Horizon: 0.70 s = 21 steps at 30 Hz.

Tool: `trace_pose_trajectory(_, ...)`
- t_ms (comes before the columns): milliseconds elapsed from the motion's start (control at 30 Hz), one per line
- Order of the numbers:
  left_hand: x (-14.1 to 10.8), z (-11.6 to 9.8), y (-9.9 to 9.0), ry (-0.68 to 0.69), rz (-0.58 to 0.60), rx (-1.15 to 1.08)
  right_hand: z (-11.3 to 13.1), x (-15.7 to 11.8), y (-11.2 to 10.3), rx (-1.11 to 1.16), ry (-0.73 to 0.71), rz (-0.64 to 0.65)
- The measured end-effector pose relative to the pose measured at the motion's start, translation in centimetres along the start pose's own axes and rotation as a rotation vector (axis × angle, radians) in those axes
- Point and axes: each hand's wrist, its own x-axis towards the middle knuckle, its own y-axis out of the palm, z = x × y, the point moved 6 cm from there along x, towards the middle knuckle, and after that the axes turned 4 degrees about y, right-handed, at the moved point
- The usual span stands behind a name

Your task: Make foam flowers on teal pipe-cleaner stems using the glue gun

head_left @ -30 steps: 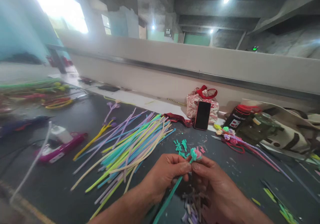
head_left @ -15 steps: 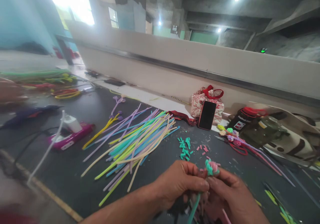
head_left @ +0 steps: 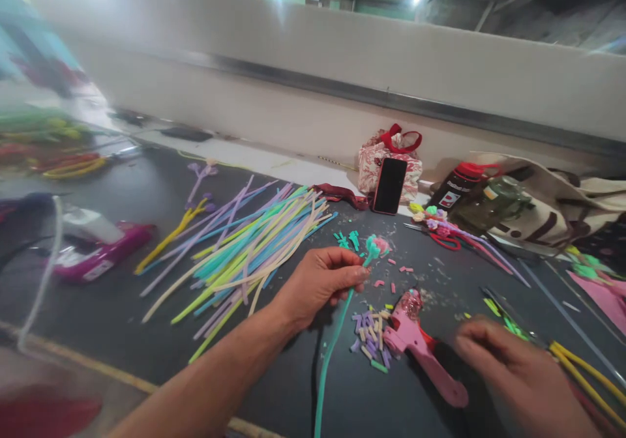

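My left hand [head_left: 325, 285] pinches a teal stem [head_left: 328, 353] just below its flower head of teal and pink loops [head_left: 375, 248]. The stem hangs down toward the near side of the dark table. Blurred at the lower right is my right hand [head_left: 508, 366], its fingers curled; whether anything is in them cannot be made out. Between the hands lies a pink tool [head_left: 423, 353], nearer the right hand. Short purple and cream pieces [head_left: 372, 337] lie beside it, and small teal pieces [head_left: 348, 239] are beyond the left hand.
Long pastel stems [head_left: 259, 249] spread across the table's left half, beside a magenta power strip [head_left: 110, 252]. A phone [head_left: 390, 186] leans on a patterned bag [head_left: 366, 167]. Bottles [head_left: 454, 187] and a canvas bag [head_left: 562, 197] stand at the back right. Scissors [head_left: 506, 311] lie right.
The hands have parted: my left hand has moved up and left with the flower, and my right hand has let go and shifted right. The pink tool is now uncovered. The view has tilted down.
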Motion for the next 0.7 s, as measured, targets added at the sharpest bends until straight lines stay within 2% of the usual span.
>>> trace_pose_trajectory(67, 0.1, 0.4, 0.1, -0.008, 0.001, -0.002, -1.2, -1.3, 1.5, -0.198, -0.108, 0.033)
trace_pose_trajectory(167, 0.4, 1.0, 0.3, -0.001, 0.01, -0.001, -2.0, -2.2, 3.1, -0.418, -0.209, -0.05)
trace_pose_trajectory(233, 0.6, 1.4, 0.4, 0.0, 0.013, 0.017, -1.6, -2.2, 3.8, -0.487, -0.252, -0.098)
trace_pose_trajectory(367, 0.8, 1.8, 0.5, -0.021, 0.007, 0.034, -0.3, -1.3, 5.0, -0.505, -0.277, -0.072)
trace_pose_trajectory(467, 0.9, 1.9, 0.5, -0.039, 0.007, 0.019, 0.0, -0.5, 4.7, -0.388, -0.225, -0.042)
trace_pose_trajectory(600, 1.0, 1.9, 0.3, -0.05, 0.016, -0.022, 0.7, -0.1, 2.7, -0.068, -0.124, -0.044)
trace_pose_trajectory(700, 1.1, 2.0, 0.1, -0.079, 0.0, -0.061, 0.6, -0.1, 2.2, 0.291, 0.084, -0.012)
